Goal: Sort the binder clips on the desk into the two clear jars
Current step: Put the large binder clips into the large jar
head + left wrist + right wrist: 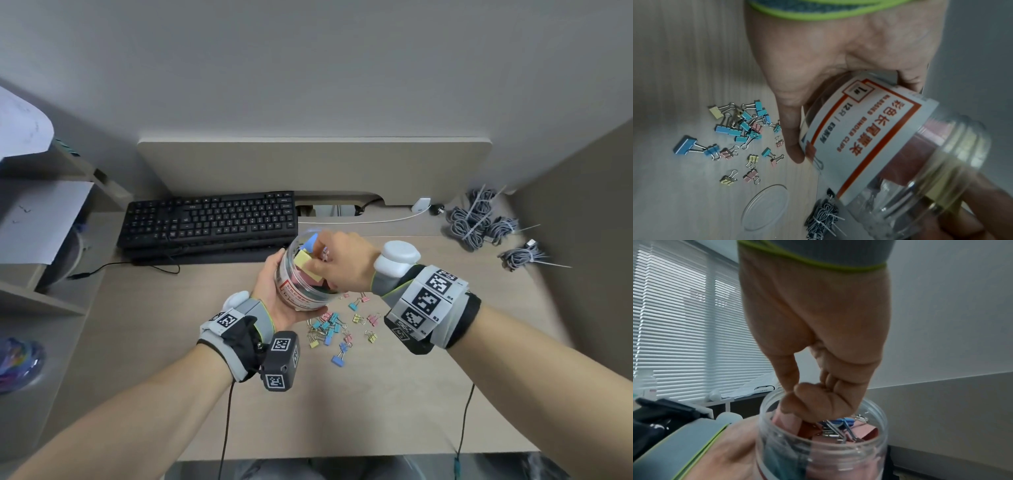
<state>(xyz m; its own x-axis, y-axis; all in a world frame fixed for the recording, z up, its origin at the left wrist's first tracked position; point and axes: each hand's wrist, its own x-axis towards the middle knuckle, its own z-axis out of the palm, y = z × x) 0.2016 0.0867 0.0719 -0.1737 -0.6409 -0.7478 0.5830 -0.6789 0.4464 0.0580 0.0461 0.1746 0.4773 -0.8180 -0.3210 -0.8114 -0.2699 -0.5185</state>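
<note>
Jar (297, 274) up off the table (394, 394), tilted, the left hand (274, 291) wrapped around its labelled wall. Right hand (342, 263) is at the mouth, fingers (818, 404) bunched and dipped just inside the rim, over big clips (840, 426) already lying in there. Whether those fingertips pinch one, I can't tell; they hide it. Just below both hands, small clips (332, 329) lie scattered on the table, blue, pink and yellow, a loose heap with strays around it. A clear lid (764, 207) lies flat beyond that heap. Only this one jar shows; the second I can't find. My read: early going, the big ones look mostly jarred, and the whole small lot is waiting to be sorted.
</note>
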